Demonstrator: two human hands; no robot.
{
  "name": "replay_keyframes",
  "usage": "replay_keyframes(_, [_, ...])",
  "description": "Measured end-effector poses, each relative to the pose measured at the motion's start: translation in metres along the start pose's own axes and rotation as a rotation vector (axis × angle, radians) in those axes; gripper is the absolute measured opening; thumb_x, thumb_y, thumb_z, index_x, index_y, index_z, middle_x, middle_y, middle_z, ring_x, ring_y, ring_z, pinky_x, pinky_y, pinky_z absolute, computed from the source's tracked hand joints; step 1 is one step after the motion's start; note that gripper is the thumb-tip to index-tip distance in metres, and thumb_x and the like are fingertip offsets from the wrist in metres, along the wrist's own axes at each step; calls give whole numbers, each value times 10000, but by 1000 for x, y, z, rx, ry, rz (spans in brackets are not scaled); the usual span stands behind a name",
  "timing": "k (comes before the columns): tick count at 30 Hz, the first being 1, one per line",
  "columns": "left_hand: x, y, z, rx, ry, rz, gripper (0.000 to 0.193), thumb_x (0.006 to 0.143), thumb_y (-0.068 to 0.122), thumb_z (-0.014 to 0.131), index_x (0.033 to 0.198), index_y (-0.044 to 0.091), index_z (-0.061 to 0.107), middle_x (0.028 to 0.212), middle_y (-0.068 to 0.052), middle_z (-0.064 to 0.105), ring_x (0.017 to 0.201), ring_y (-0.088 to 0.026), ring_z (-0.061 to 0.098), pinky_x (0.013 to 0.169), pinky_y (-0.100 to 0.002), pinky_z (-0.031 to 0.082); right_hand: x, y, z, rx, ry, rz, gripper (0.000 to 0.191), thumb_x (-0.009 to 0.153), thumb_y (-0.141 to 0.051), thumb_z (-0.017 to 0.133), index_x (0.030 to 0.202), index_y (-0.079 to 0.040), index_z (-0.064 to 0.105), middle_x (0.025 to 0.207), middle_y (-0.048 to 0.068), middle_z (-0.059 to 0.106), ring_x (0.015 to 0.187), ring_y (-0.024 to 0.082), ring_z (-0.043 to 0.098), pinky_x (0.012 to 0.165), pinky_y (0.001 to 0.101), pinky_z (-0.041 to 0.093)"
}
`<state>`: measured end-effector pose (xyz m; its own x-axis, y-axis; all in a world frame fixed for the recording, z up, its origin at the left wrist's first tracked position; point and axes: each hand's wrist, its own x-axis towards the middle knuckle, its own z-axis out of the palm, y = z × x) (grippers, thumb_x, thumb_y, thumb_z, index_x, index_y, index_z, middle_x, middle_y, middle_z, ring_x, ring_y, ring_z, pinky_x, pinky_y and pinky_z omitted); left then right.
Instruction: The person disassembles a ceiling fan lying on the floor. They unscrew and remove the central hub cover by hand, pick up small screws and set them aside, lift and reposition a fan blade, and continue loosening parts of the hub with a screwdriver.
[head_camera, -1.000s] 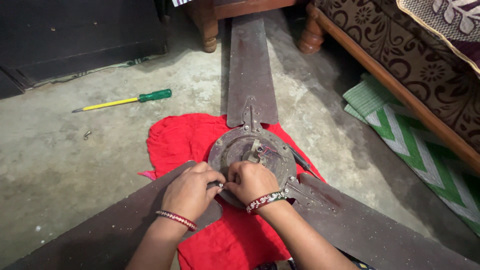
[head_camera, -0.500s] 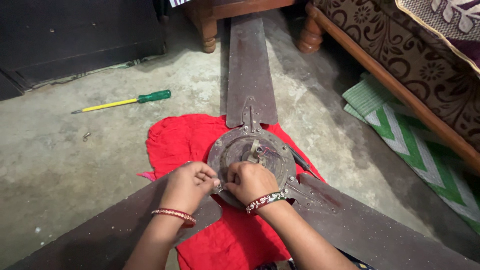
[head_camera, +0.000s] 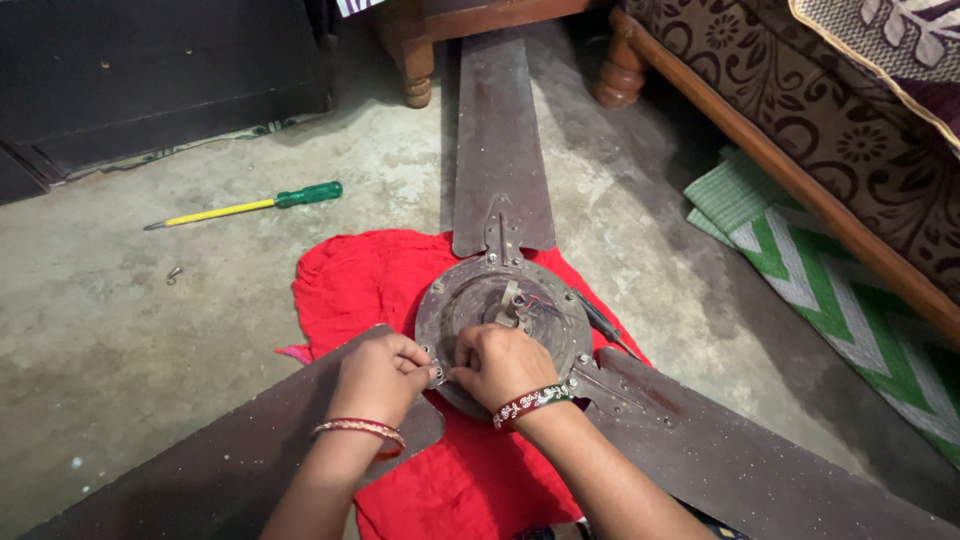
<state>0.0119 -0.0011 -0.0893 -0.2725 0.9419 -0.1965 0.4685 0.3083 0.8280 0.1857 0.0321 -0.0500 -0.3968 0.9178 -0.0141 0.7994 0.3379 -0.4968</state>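
Note:
A dark brown ceiling fan lies on a red cloth (head_camera: 360, 285) on the concrete floor. Its round motor hub (head_camera: 505, 300) sits in the middle, with one blade (head_camera: 500, 130) pointing away, one blade (head_camera: 150, 465) to the lower left and one blade (head_camera: 760, 465) to the lower right. My left hand (head_camera: 378, 378) and my right hand (head_camera: 502, 365) meet at the hub's near-left rim, fingertips pinched together over the lower-left blade's bracket. What the fingers pinch is too small to make out. Both wrists wear bangles.
A screwdriver (head_camera: 250, 206) with a yellow shaft and green handle lies on the floor at the left, a small screw (head_camera: 174, 273) near it. A wooden sofa frame (head_camera: 790, 180) and a green zigzag mat (head_camera: 850, 290) fill the right. Dark furniture (head_camera: 150, 80) stands behind.
Both hands stay at the hub's near-left rim; the fingers shifted slightly. The fan and the screwdriver have not moved.

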Motion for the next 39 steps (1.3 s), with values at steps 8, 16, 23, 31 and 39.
replay_keyframes(8, [-14, 25, -2, 169, 23, 62, 148, 745, 159, 851, 842, 81, 770, 781, -101, 767, 741, -251, 763, 711, -379, 599, 0, 2, 2, -4, 37, -34, 212, 717, -283, 832, 779, -116, 716, 788, 95, 727, 783, 317, 712, 710, 455, 556])
replay_keyframes(16, [-9, 13, 5, 151, -33, 28, 82, 796, 131, 806, 841, 77, 765, 796, -109, 765, 755, -250, 743, 724, -392, 585, -1, 2, 2, 10, 19, -22, 178, 730, -258, 810, 790, -121, 714, 783, 89, 728, 786, 301, 721, 716, 443, 561])
replay_keyframes(23, [20, -18, 3, -934, -236, -198, 75, 892, 12, 649, 943, -39, 628, 957, -196, 731, 867, -257, 740, 828, -399, 620, 1, 3, 0, 3, 9, -41, 187, 739, -269, 806, 812, -124, 714, 799, 86, 730, 795, 304, 719, 727, 445, 558])
replay_keyframes(31, [25, -19, -12, -1278, -187, -342, 253, 868, -49, 546, 1114, -89, 589, 1153, -273, 696, 1079, -344, 709, 1020, -440, 568, 2, 7, 2, -10, -18, -43, 187, 751, -283, 800, 809, -125, 719, 802, 89, 726, 787, 298, 721, 726, 441, 561])
replay_keyframes(39, [32, -18, -11, -1128, -166, -204, 350, 907, -101, 512, 1251, -116, 574, 1218, -269, 681, 1125, -325, 701, 1038, -394, 560, 0, -3, -1, -13, 19, -101, 159, 772, -237, 769, 877, -120, 741, 857, 101, 736, 809, 316, 723, 739, 457, 565])
